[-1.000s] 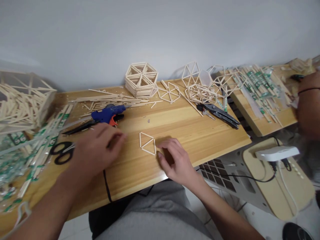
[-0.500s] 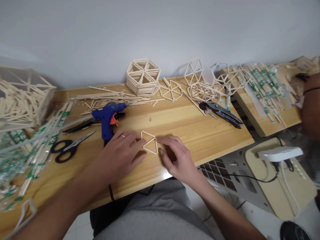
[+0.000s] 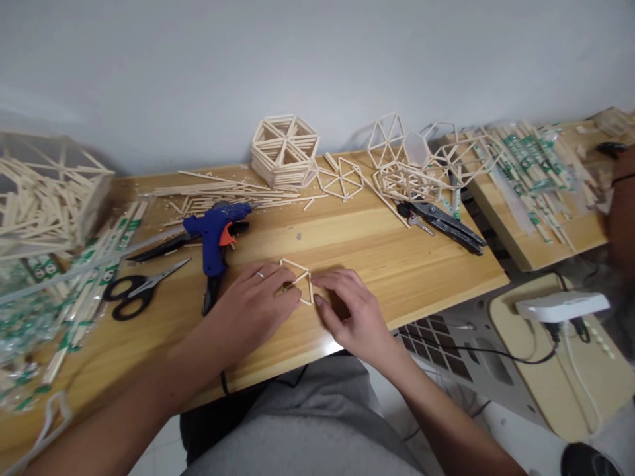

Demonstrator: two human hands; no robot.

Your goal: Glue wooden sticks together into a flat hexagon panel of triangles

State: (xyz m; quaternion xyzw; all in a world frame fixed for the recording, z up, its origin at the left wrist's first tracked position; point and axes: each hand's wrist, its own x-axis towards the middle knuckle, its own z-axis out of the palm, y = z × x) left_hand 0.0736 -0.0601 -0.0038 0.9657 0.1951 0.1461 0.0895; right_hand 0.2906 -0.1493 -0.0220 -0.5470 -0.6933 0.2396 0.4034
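Note:
A small flat frame of glued wooden sticks (image 3: 311, 288) lies on the table in front of me, showing triangle shapes. My left hand (image 3: 260, 305), with a ring on one finger, reaches over its left part, fingers closed on the sticks and covering some of them. On the other side, my right hand (image 3: 350, 305) rests with bent fingers; the index fingertip is at the frame's right edge, and thumb and index are apart. Just beyond my left hand stands a blue hot glue gun (image 3: 212, 235) with an orange trigger.
Black scissors (image 3: 141, 287) lie at left, near packaged sticks (image 3: 92, 274) and a clear box of cut sticks (image 3: 44, 198). Behind are stacked hexagon frames (image 3: 285, 152), loose sticks (image 3: 223, 192) and wheel-like frames (image 3: 340, 178). Dark pliers (image 3: 449, 225) lie right. A person's arm (image 3: 622, 218) shows far right.
My left hand has shifted right and now covers more of the stick frame's left side. My right hand has stayed in place. The view has turned very slightly.

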